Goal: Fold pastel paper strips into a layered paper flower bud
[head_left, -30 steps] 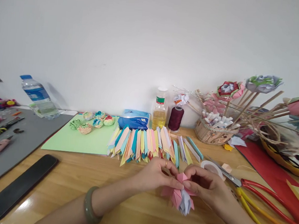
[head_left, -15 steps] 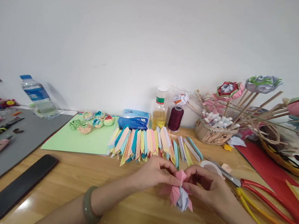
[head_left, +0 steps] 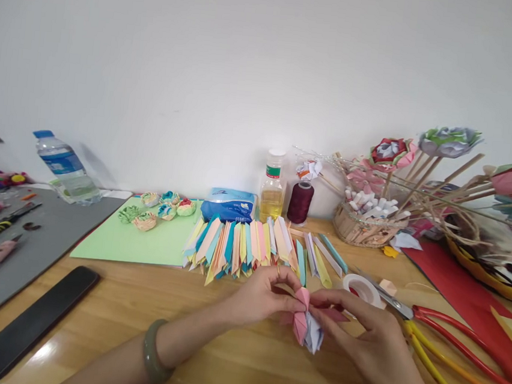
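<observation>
A small folded paper flower (head_left: 301,328), pink with pale lavender petals, is held above the wooden table between both hands. My left hand (head_left: 268,296), with a ring and a green bangle at its wrist, pinches the flower's pink part from the left. On the other side, my right hand (head_left: 352,319) has its thumb and index finger closed on the flower's right side, where a pink petal sticks out. Folded paper strips (head_left: 237,247) in several colours lie in a row behind my left hand. A roll of white tape (head_left: 363,288) sits just behind my right hand.
Red-handled scissors (head_left: 451,331) and yellow-handled ones (head_left: 442,370) lie at the right. A basket (head_left: 365,228), an oil bottle (head_left: 273,190), a thread spool (head_left: 301,202) and a tissue pack (head_left: 228,206) stand behind. A black case (head_left: 35,321) rests at the left.
My right hand has shifted slightly right and its fingers are straighter. The flower has turned and moved a little up and left, and a pink petal now shows between the right fingers.
</observation>
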Demonstrator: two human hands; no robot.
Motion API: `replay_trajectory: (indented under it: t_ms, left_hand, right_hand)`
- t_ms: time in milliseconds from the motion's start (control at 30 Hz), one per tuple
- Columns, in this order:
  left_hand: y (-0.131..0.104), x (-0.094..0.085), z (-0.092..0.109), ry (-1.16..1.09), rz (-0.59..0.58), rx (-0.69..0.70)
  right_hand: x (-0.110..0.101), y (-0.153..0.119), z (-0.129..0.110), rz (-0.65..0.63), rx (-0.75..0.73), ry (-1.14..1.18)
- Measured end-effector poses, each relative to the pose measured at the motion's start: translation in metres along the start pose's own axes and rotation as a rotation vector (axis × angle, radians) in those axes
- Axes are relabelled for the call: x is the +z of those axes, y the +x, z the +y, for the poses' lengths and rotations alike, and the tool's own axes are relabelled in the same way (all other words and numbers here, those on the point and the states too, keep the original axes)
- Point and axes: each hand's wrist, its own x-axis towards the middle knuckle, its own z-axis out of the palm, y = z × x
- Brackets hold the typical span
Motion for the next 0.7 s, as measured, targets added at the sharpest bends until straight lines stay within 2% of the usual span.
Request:
replay_trajectory:
  t_ms: [167, 267, 433, 600, 700]
  left_hand:
    - [-0.0022, 0.0044, 0.0004, 0.045, -0.004, 0.181]
    - [-0.0035, 0.0047, -0.0017, 0.065, -0.011, 0.238]
    - [-0.0038, 0.0061, -0.0014, 0.143, -0.010, 0.264]
    - [-0.0035, 0.0059, -0.0003, 0.222, -0.029, 0.362]
    - [-0.0041, 0.0045, -0.0014, 0.256, -0.039, 0.366]
  right_hand:
    - [0.0034, -0.0039, 0.0024, 0.134, -0.190, -0.031]
    - [0.0032, -0.0038, -0.0013, 0.190, -0.282, -0.049]
    - [0.0038, -0.0057, -0.0010, 0.121, -0.260, -0.083]
    - [0.0029, -0.0051, 0.0031, 0.111, -0.275, -0.145]
    - [0.0001, -0.0015, 0.0035, 0.018, -0.286, -0.147]
